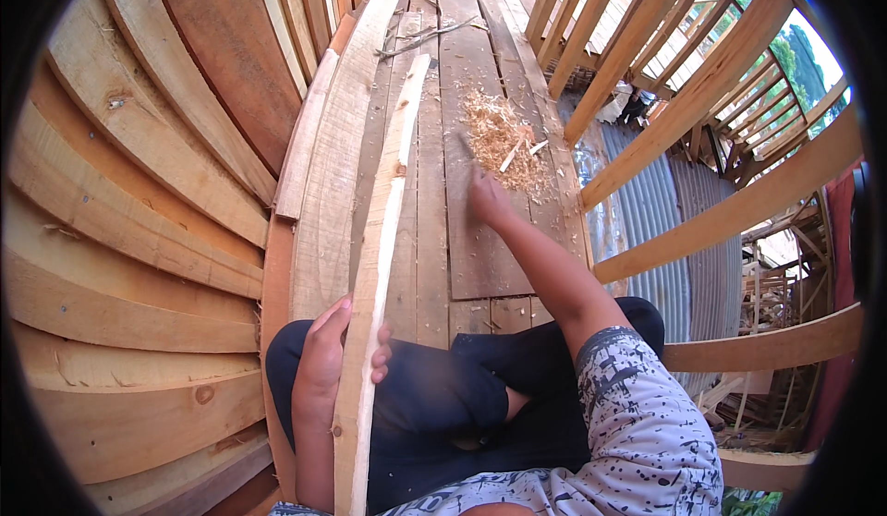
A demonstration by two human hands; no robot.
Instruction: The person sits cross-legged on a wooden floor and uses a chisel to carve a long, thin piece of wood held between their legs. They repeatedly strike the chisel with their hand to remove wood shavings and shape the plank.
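Note:
A long, pale wooden strip (377,257) with several knots slants up and away from my lap, its right edge whiter than its face. My left hand (325,345) is closed around its lower part, thumb on the left side and fingertips showing at the right edge. Away from the strip, my right hand (490,197) reaches forward over the floor, its fingers closed. A thin dark blade-like tool (466,145) sticks up from that fist; motion blur hides its exact kind. Just beyond and right of this hand lies a heap of wood shavings (499,137).
I sit with dark-trousered legs (416,405) folded on a plank floor (430,267). Stacked boards (139,193) line the left side. A slatted wooden railing (684,100) runs along the right, with corrugated metal sheeting (661,211) below it. A thin stick (425,38) lies farther ahead.

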